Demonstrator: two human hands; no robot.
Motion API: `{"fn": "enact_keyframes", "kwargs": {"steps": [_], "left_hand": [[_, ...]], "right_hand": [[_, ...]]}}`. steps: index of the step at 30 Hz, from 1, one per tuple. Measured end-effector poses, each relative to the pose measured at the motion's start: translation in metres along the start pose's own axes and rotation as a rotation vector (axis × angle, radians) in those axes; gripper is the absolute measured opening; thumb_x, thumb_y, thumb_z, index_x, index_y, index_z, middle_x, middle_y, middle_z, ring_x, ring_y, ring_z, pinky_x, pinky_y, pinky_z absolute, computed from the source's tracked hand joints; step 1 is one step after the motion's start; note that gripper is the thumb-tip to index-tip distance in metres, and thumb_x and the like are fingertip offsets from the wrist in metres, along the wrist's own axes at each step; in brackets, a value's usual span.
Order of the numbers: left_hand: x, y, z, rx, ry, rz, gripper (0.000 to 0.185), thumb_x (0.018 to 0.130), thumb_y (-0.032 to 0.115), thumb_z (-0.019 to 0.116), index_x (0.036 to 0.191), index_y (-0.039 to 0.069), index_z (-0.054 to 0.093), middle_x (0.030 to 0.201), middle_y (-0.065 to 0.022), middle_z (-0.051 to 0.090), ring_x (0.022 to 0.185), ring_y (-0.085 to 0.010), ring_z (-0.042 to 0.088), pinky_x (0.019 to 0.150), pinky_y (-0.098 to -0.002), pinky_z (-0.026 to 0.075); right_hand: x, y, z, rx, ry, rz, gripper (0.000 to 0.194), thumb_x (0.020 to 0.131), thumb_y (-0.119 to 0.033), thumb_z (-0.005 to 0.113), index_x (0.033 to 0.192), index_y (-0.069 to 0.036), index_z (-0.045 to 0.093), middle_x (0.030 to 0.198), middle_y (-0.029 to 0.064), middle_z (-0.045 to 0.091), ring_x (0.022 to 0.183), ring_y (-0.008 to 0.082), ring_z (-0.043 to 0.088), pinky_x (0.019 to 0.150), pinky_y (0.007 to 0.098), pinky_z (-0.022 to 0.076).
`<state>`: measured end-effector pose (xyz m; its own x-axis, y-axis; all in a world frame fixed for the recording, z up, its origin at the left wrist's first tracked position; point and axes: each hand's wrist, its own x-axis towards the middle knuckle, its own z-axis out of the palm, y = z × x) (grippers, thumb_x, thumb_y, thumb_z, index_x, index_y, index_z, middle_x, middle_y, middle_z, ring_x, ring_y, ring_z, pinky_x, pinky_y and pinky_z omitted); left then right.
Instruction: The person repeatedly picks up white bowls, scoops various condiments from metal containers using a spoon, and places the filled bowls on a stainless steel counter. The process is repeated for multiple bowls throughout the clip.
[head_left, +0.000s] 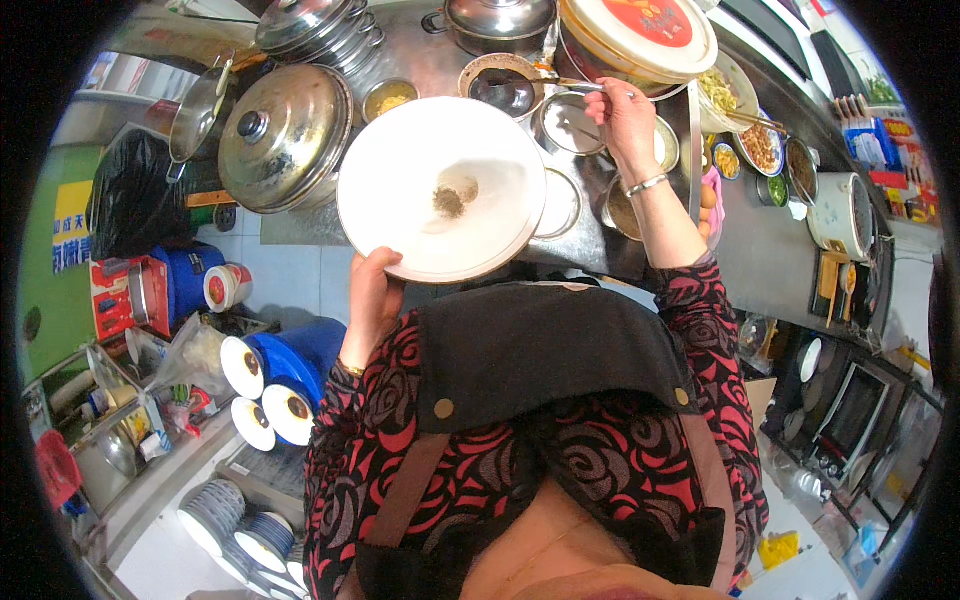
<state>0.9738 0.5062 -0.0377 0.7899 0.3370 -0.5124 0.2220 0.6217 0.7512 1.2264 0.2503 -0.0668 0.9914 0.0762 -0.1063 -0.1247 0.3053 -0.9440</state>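
My left hand (375, 296) grips the near left rim of a large white bowl (397, 172), which is held up over the counter's edge. A small heap of dark ground seasoning (450, 202) lies in the bowl. Beyond it, my right hand (628, 124) is closed around the metal handle of a ladle (574, 84). The handle points left to a round container (474, 69) of dark liquid (501, 94). I cannot tell how deep the ladle's head sits there. Round metal containers (574, 120) stand just below the handle.
A big lidded pot (289, 139) stands left of the bowl. A lidded bucket (637, 37) and a lidded pan (501, 22) are at the back. Eggs (707, 196) and dishes of chopped food (759, 146) stand right. White bowls (289, 412) rest on blue containers (281, 349) at lower left.
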Motion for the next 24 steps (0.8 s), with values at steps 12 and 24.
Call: {"fn": "enact_keyframes", "kwargs": {"steps": [12,24], "left_hand": [[0.018,-0.001,-0.001,-0.067,-0.069,0.057,0.044,0.064,-0.004,0.045,0.108,-0.010,0.046,0.102,-0.0150,0.054,0.094,-0.0257,0.054,0.082,-0.0337,0.044],[0.010,-0.005,-0.010,-0.037,-0.045,0.081,0.051,0.066,0.001,0.045,0.116,-0.008,0.038,0.105,-0.0181,0.051,0.094,-0.0287,0.054,0.080,-0.0379,0.046]], "right_hand": [[-0.082,-0.062,0.005,-0.104,-0.199,-0.033,0.018,0.087,-0.011,0.046,0.092,0.004,0.055,0.070,0.0108,0.060,0.051,0.0118,0.054,0.046,0.0198,0.0405],[-0.047,-0.025,-0.010,0.053,-0.011,-0.116,0.020,0.087,-0.014,0.048,0.094,0.004,0.053,0.073,0.0120,0.060,0.054,0.0127,0.055,0.046,0.0188,0.0411]]}}
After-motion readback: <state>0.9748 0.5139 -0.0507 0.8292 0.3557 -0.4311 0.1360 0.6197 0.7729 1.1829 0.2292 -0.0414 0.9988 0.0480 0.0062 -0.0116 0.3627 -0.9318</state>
